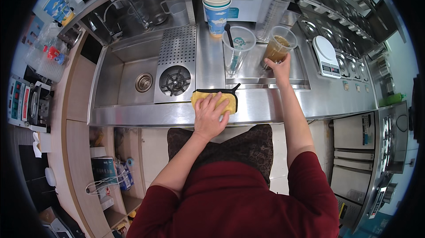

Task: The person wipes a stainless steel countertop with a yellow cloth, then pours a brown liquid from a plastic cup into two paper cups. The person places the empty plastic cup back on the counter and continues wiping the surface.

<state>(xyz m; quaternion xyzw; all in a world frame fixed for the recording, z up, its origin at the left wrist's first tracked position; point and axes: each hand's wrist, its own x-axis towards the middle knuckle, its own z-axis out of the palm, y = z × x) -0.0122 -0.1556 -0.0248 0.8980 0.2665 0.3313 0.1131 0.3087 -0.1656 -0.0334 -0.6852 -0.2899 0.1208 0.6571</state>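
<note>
My left hand [210, 115] lies on a folded yellow cloth with black edging [232, 100], pressed flat at the front edge of the steel counter [259, 105]. With my right hand [280, 68] I grip the lower part of a clear plastic cup [277, 50] of brown liquid, above a recessed steel tray [298, 75]. To its left stands a clear plastic cup with a printed design [236, 57]; a black-handled utensil [229, 35] leans in it. Behind that is a stack of blue patterned paper cups [216, 18]. A tall clear measuring jug [269, 15] stands behind the drink.
A steel sink [127, 75] with a faucet [131, 5] is at the left, beside a perforated drain panel [177, 45] and a round cup rinser [175, 81]. On the right are a white digital scale [327, 57] and lidded steel containers [352, 67]. Wooden shelves [127, 171] stand below left.
</note>
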